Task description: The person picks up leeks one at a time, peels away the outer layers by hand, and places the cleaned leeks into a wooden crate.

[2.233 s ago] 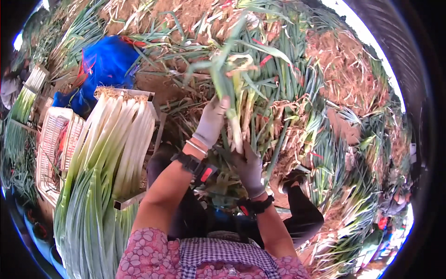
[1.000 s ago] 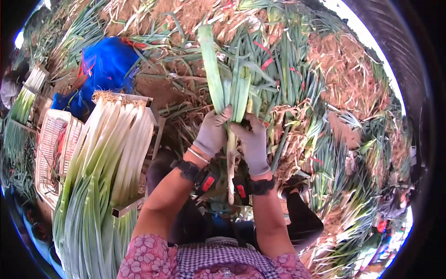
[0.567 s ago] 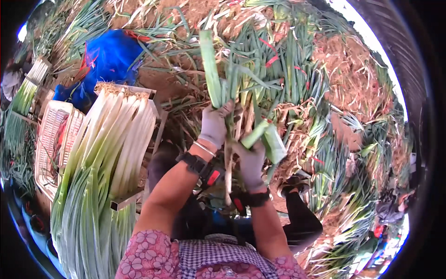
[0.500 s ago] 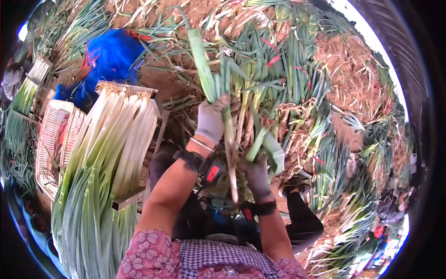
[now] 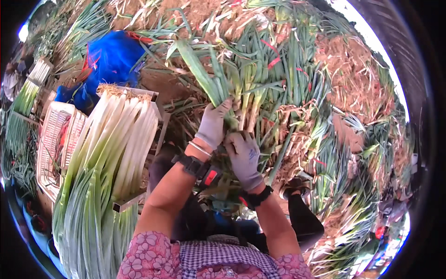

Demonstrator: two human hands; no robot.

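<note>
Both hands wear grey gloves. My left hand (image 5: 213,124) grips the stalk of a long green leek (image 5: 204,79), whose leaves reach up and to the left. My right hand (image 5: 244,159) sits just below and to the right of it, closed on the lower, root end of the same leek. Behind the hands lies a big heap of untrimmed leeks (image 5: 274,79) with brown roots and dry outer leaves.
At my left a stack of cleaned white-and-green leeks (image 5: 109,158) lies in a wooden frame. A white plastic crate (image 5: 53,139) stands further left. A blue bag (image 5: 109,60) lies beyond the stack. More leeks and brown trimmings (image 5: 357,93) spread to the right.
The leek has tilted so its leaves now lean further left. My right hand has come back up from below and closed on the leek's lower end beside my left hand.
</note>
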